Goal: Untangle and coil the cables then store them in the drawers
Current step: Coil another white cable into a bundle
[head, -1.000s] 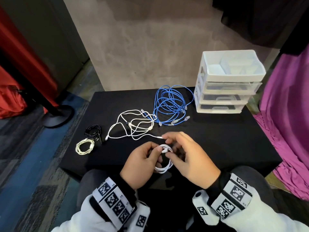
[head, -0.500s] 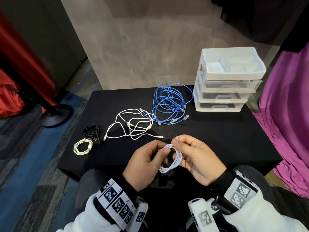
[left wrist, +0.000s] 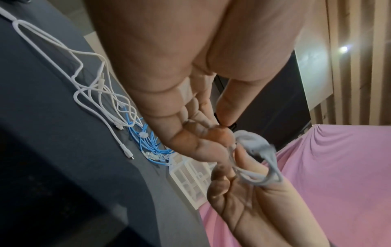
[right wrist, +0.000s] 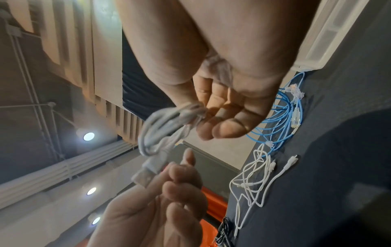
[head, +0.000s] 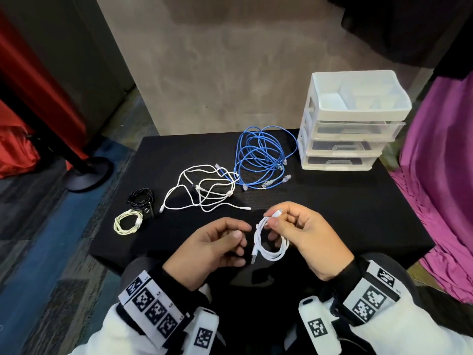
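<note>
so far two small coils, a black coil (head: 140,198) and a cream coil (head: 128,222), lie done on the left of the surface (head: 332,201), touching each other. a third, the short white cable (head: 269,242), hangs coiled from the right hand (head: 304,237), whose thumb and fingers (head: 277,222) pinch the top of the loops by one plug, held above the near edge of the surface. the left hand (head: 212,249) sits just beside it, fingers loosely curled and holding nothing, though the usb plug dangles close to them. i judge this coil nearly finished. still left: the white tangle (head: 204,190) mid-surface and the blue cable heap (head: 261,160) beside the drawer unit (head: 355,147), neither sorted. all three drawers look closed, and no cable shows stored in them
</note>
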{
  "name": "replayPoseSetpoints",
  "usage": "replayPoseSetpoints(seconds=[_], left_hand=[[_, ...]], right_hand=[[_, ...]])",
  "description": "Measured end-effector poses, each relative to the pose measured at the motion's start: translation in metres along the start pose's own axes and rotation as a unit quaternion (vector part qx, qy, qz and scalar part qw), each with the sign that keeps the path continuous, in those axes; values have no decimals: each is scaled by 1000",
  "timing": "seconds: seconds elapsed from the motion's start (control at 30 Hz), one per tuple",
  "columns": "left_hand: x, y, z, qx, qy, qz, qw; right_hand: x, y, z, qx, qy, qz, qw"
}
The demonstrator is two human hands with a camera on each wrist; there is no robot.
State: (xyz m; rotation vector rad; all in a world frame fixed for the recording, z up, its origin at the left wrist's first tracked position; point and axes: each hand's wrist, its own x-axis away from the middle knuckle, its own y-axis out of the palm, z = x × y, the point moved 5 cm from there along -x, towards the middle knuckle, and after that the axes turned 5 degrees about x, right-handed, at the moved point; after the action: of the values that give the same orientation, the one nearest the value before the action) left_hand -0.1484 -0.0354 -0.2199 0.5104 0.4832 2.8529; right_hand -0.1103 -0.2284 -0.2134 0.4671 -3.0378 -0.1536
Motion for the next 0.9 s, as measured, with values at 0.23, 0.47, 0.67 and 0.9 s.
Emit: replayPoseSetpoints(seconds=[0.23,0.47,0.67,0.9], left_hand=[[3,12,-9,-41,-7,5,999],[-2,12,-12,-32,-1,53,998],[0,-7,-7,-48,0,106,993],[12,-144,43,-115,61,341,931]], right_hand=[[3,5,-2,36,-5,-35,999],[3,9,6,93,5,-68,993],[1,10,13,91,29,-46,994],[-2,6,32,134,68,-49,987]])
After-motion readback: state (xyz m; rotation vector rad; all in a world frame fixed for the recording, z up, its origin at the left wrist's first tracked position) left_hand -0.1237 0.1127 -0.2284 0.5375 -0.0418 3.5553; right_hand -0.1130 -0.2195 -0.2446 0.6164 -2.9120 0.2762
